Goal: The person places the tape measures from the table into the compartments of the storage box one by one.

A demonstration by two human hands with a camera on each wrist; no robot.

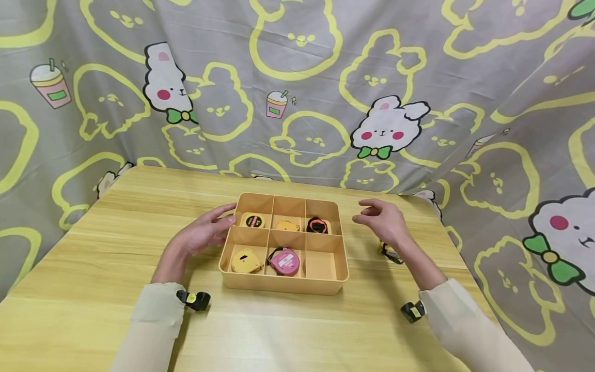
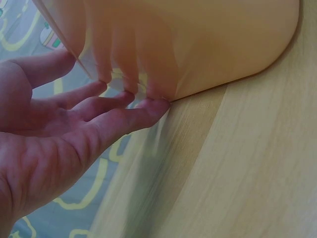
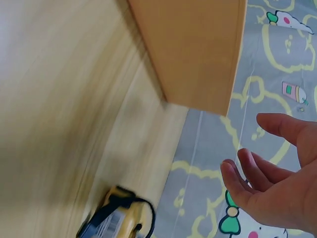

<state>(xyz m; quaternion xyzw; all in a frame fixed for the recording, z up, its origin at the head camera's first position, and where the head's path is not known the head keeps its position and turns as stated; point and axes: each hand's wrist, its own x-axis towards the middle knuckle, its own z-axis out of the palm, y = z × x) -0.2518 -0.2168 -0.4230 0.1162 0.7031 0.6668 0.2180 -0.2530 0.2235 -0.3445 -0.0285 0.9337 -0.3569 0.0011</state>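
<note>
A tan six-compartment box [image 1: 279, 284] stands on the table. My left hand [image 1: 201, 233] is at its left side, fingertips touching the outer wall [image 2: 213, 44] and the thumb at the rim. Along the back row lie a yellow tape measure with a black label [image 1: 254, 221], another yellow one [image 1: 288, 226] and a black-and-orange one [image 1: 318, 226]. In front are a yellow tape measure [image 1: 246, 261] at the left and a pink one [image 1: 285, 262] in the middle. My right hand [image 1: 383, 221] hovers right of the box, fingers loosely bent, holding nothing.
A yellow-and-black tape measure [image 3: 119, 215] with a black strap lies on the wooden table [image 1: 297, 330], right of the box and partly under my right forearm. A grey patterned curtain [image 1: 316, 93] hangs behind the table and along its sides.
</note>
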